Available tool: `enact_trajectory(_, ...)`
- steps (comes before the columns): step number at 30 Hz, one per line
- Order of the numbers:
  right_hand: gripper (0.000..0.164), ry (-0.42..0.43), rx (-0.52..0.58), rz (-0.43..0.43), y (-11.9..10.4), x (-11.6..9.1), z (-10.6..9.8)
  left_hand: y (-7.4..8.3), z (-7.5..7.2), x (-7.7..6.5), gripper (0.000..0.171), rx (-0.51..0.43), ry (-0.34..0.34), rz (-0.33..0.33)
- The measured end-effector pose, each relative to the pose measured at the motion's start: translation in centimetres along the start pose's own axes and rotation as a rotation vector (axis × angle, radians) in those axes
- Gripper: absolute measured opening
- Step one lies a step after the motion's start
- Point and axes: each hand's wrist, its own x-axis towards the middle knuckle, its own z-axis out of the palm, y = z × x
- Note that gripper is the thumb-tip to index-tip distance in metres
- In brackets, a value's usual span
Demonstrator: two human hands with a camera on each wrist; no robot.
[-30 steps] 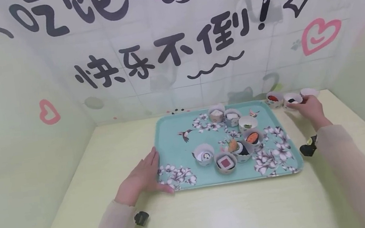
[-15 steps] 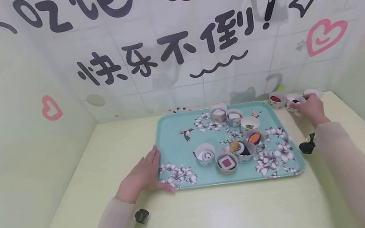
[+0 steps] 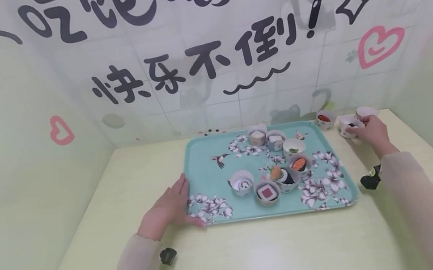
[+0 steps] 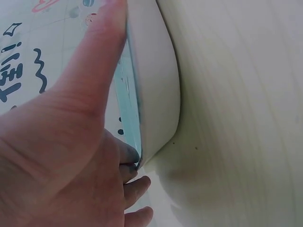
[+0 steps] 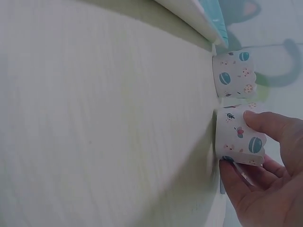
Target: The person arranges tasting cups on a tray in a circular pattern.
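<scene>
My right hand [image 3: 374, 133] pinches a patterned paper cup [image 5: 239, 135] at the table's back right, thumb on one side and fingers on the other. Something dark and white, partly hidden, lies inside it. In the right wrist view the cup is upright with its base at or very near the table; I cannot tell if it touches. My left hand [image 3: 169, 210] rests at the near left corner of a turquoise flowered tray [image 3: 204, 163]. Its thumb [image 4: 94, 61] lies along the front edge and its fingers touch the left side.
Several paper cups with sushi pieces stand on the tray, including an orange-topped one [image 3: 299, 165] and a square-faced roll [image 3: 267, 193]. Beside the tray's back right corner is a cup with red topping [image 3: 325, 120]. Another pale cup [image 3: 365, 112] stands behind my right hand. Walls enclose the table.
My right hand has drawn its paper cup slightly nearer to me, out of line with the red-topped cup. The left hand and the tray have stayed in place.
</scene>
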Motion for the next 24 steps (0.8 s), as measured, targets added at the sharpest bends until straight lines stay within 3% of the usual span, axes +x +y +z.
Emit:
enact_trajectory(12, 0.077, -0.035, -0.032, 0.007, -0.4, -1.3, -0.7, 0.1, -0.1, -0.1, 0.139, 0.019, 0.003, 0.006)
enact_trajectory(24, 0.076, -0.034, -0.044, -0.060, -1.0, -2.3, -1.4, -0.1, 0.2, 0.1, 0.140, 0.020, 0.007, 0.015)
